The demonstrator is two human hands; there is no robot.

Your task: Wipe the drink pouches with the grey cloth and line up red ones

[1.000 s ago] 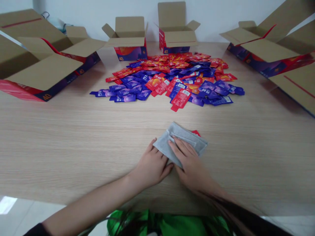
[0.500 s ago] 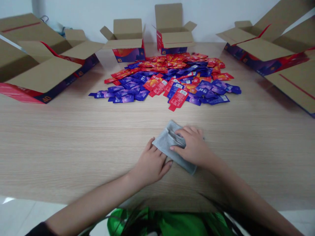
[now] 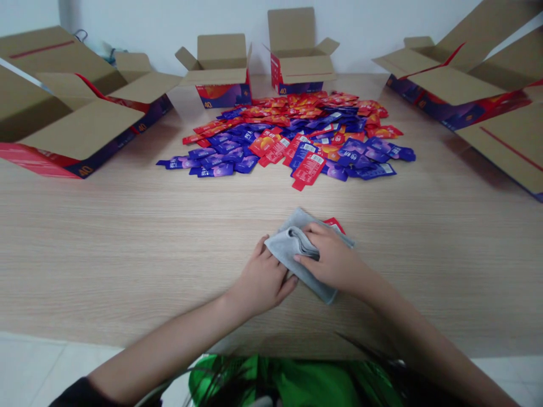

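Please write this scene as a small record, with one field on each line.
Left hand: reaches partly under the left edge of the gray cloth
Right hand: grips a raised fold of the gray cloth
Red packet: partly hidden by the gray cloth, on its far side
Packet pile: red and purple, farther back
Cardboard boxes: open, at left, back and right
Table: light wood grain
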